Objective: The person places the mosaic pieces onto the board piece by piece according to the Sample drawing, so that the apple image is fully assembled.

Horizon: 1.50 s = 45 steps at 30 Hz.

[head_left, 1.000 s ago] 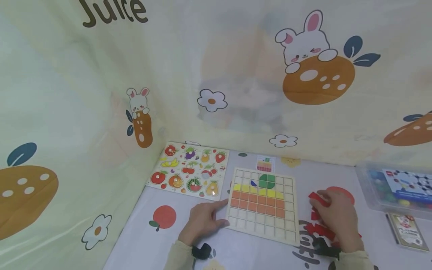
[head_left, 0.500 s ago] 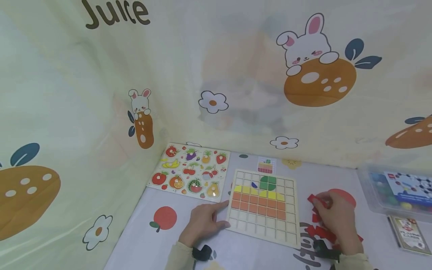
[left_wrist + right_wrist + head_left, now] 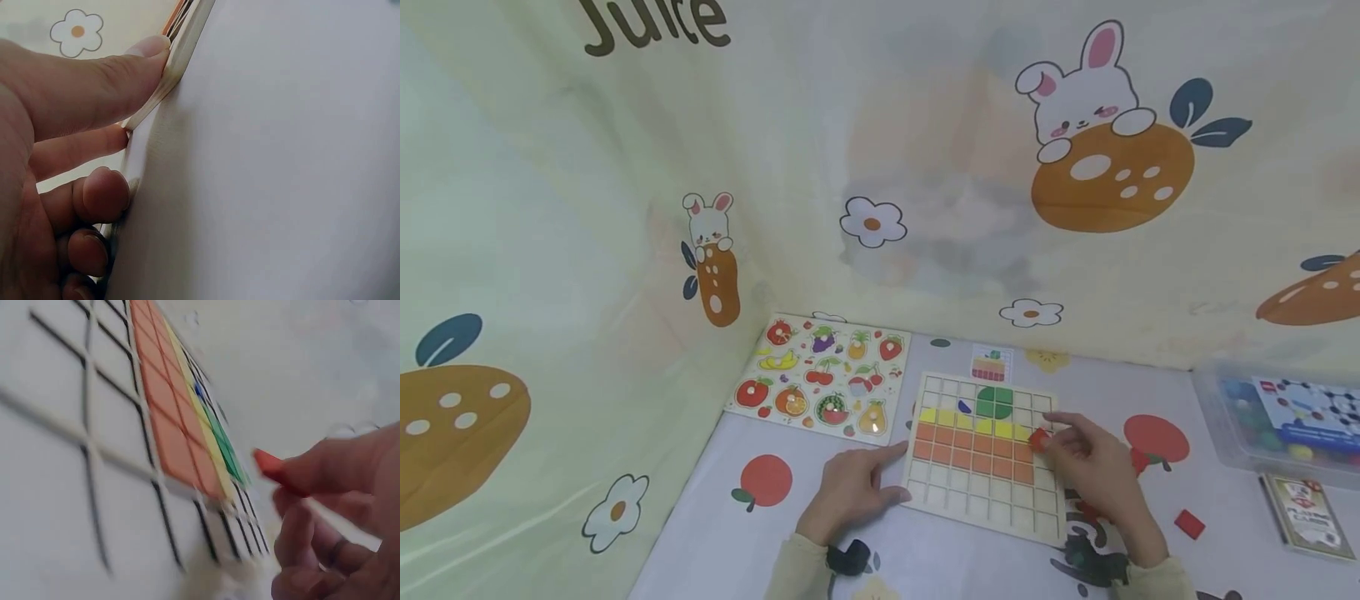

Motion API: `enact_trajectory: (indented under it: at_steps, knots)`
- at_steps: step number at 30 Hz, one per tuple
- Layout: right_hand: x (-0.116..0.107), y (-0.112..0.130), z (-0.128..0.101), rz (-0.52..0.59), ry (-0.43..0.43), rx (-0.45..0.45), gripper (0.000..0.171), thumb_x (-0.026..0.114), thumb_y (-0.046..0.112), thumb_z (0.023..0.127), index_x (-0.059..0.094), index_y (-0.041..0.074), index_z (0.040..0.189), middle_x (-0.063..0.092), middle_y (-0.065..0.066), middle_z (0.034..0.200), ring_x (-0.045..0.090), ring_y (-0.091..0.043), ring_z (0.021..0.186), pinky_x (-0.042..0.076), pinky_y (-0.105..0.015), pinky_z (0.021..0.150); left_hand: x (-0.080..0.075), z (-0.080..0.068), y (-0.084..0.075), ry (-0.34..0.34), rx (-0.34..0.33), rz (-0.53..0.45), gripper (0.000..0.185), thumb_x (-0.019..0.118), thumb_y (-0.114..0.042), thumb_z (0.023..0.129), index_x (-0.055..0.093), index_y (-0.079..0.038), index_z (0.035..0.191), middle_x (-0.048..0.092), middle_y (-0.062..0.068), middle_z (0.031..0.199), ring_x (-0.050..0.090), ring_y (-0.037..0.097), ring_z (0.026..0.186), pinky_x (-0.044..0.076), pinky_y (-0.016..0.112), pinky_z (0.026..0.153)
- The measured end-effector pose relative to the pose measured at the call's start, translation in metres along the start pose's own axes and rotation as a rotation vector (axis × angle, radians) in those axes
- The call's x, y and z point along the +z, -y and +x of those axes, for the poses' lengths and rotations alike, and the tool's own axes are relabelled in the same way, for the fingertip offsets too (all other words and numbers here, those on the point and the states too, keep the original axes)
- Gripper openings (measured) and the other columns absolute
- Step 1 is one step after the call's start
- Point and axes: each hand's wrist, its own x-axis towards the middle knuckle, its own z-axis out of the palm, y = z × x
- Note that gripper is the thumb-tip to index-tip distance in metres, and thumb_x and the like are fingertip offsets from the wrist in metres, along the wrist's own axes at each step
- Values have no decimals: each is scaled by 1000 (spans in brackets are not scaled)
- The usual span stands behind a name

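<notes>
Pinched in the right hand [image 3: 1093, 467], 1 red tile [image 3: 1039, 439] has moved from the table to over the grid board [image 3: 981, 508]; left hand [image 3: 850, 492] still presses the board's edge.

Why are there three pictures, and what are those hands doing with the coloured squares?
One camera sits on a person's head; two more sit on the wrists. From the head you see a wooden grid board partly filled with yellow, orange and green square tiles. The left hand steadies the board's edge; its wrist camera shows fingers against that edge. The right hand pinches a small red square tile over the board's right side, also seen in its wrist camera. Nearby lie a wooden fruit puzzle, a loose red tile and a clear plastic box.
</notes>
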Motion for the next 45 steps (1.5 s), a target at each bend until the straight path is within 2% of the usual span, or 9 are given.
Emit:
enact_trajectory:
  at_steps: [3,7,11,16,20,27,38,45]
  knots:
    - [7,11,-3,42,49,-57,42,69,21,102,64,15,143,72,-9,105,63,-21,89,51,-23,69,0,1,0,0,4,-2,67,85,-47,88,62,-36,149,45,-9,62,39,7,57,30,25,60]
    - [16,26,-7,92,85,-46,36,74,30,100,71,15,134,74,-6,105,68,-19,93,53,-20,77,1,3,1,-2,12,-1,67,85,-48,88,62,-37,149,45,-9,62,39,7,57,29,25,60]
    - [31,41,-11,129,119,-52,40,82,36,95,74,16,129,76,-3,102,70,-16,90,54,-21,77,0,4,2,-11,20,4,66,85,-48,87,62,-36,149,45,-9,61,39,6,57,29,25,60]
    - [56,61,-20,162,166,-100,36,86,27,91,77,18,124,77,1,100,68,-11,84,55,-22,77,0,4,2,-12,20,8,67,85,-47,87,62,-37,149,46,-9,63,40,7,58,30,25,61]
    - [75,76,-26,106,191,-157,32,89,22,88,78,20,118,76,9,94,62,-7,79,51,-22,74,-1,3,2,-16,19,17,67,85,-47,87,61,-37,150,46,-9,63,39,7,58,31,25,62]
    - [95,91,-30,-53,122,-258,31,94,23,79,81,25,107,68,17,85,52,-7,73,42,-24,67,0,3,3,-6,0,5,67,85,-47,87,61,-39,149,47,-8,63,40,8,58,31,26,62]
    - [107,92,-26,-121,147,-252,33,94,27,79,81,27,109,67,15,85,50,-6,74,42,-25,68,0,2,4,-10,5,-6,66,85,-46,87,62,-39,148,47,-9,62,40,7,57,30,26,61]
    - [104,87,-24,-125,130,-196,27,93,31,81,81,29,105,65,17,84,52,-7,75,43,-27,70,1,1,3,0,-1,-3,66,85,-47,88,62,-37,149,47,-9,63,40,7,58,30,26,61]
